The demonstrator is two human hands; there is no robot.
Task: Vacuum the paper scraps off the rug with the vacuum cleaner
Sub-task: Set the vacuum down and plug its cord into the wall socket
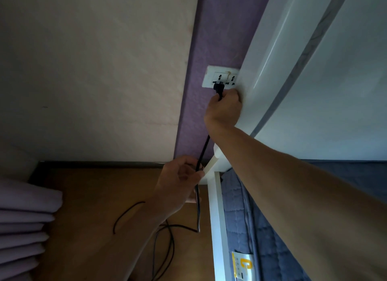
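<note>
My right hand (224, 108) grips the black plug (218, 87) of the vacuum's power cord and holds it at the left socket of a white wall outlet (209, 76). The black cord (202, 153) hangs down from the plug. Lower down, my left hand (180, 182) pinches the cord between thumb and fingers. Below that the cord loops over the wooden floor (94, 197). The vacuum cleaner, the rug and the paper scraps are out of view.
A white headboard (282, 60) stands right beside the outlet. A white bed frame (217, 228) holds a blue quilted mattress (251, 238). Purple curtain folds (23, 218) hang at the lower left. The wall is cream with a purple strip (209, 39).
</note>
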